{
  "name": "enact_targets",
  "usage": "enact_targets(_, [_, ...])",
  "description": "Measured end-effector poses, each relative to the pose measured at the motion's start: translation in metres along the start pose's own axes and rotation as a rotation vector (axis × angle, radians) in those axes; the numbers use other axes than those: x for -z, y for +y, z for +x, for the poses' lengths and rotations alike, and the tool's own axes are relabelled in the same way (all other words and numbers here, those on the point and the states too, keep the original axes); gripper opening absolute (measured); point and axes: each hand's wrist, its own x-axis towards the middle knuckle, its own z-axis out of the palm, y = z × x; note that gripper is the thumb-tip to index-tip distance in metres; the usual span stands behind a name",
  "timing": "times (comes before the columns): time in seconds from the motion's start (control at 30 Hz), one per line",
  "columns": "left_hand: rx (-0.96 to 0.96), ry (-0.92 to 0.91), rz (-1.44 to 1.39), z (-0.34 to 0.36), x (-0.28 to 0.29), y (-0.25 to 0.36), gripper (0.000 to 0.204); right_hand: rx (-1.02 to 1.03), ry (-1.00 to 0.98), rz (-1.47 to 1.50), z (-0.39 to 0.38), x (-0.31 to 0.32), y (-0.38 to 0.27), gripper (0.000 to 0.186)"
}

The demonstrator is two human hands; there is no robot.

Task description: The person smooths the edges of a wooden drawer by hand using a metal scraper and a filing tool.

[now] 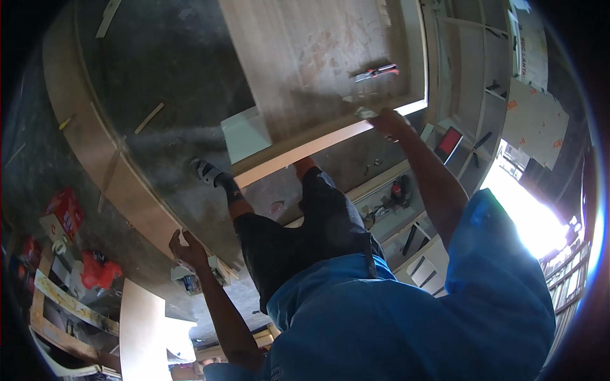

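My right hand [389, 125] is closed on a small crumpled pale wad [365, 113] at the front edge of a wooden panel. Its kind, cloth or paper, I cannot make out. The wood-grain panel [286, 57] has a raised frame along its right and near sides, and pale smudges mark its surface. On it lies a red-handled cutter [377, 72], just beyond my right hand. My left hand [189, 249] hangs with thumb and fingers apart, holding nothing, close to a long light-brown board [121, 171].
A pale sheet [244, 134] sits under the panel's left corner. Wood strips [149, 118] lie on the dark floor. At the left are a red box [67, 213] and a red bag [100, 272]. Open cabinet frames [470, 70] stand at the right, with a power tool [399, 192] nearby.
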Motion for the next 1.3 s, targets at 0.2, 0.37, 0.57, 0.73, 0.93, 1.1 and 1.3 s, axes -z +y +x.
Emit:
enact_targets(0.2, [0.122, -0.047, -0.039, 0.004, 0.025, -0.037, 0.037, 0.186, 0.064, 0.063, -0.086, -0.102, -0.244, 0.032])
enact_targets(0.37, [0.135, -0.014, -0.089, 0.007, 0.039, -0.083, 0.037, -0.051, -0.117, 0.072, -0.079, -0.043, -0.208, 0.033])
enact_targets(0.57, [0.190, -0.029, -0.085, 0.014, 0.033, -0.113, 0.034, 0.030, -0.148, 0.196, -0.086, -0.123, -0.256, 0.036])
enact_targets(0.73, [0.113, -0.037, -0.118, 0.016, 0.026, -0.042, 0.033, 0.377, -0.264, 0.114, -0.190, -0.141, -0.361, 0.048])
enact_targets(0.93, [-0.451, -0.110, -0.258, -0.004, -0.022, 0.079, 0.035, 0.214, -0.070, 0.678, -0.129, -0.063, -0.186, 0.037])
enact_targets(1.1, [-0.581, -0.308, -0.222, -0.033, -0.042, 0.173, 0.041, 0.167, 0.724, 0.315, -0.033, -0.031, 0.086, 0.024])
enact_targets(1.3, [-0.519, -0.360, -0.027, -0.045, -0.073, 0.182, 0.046, -0.096, 0.772, 0.061, 0.026, 0.015, 0.228, 0.025])
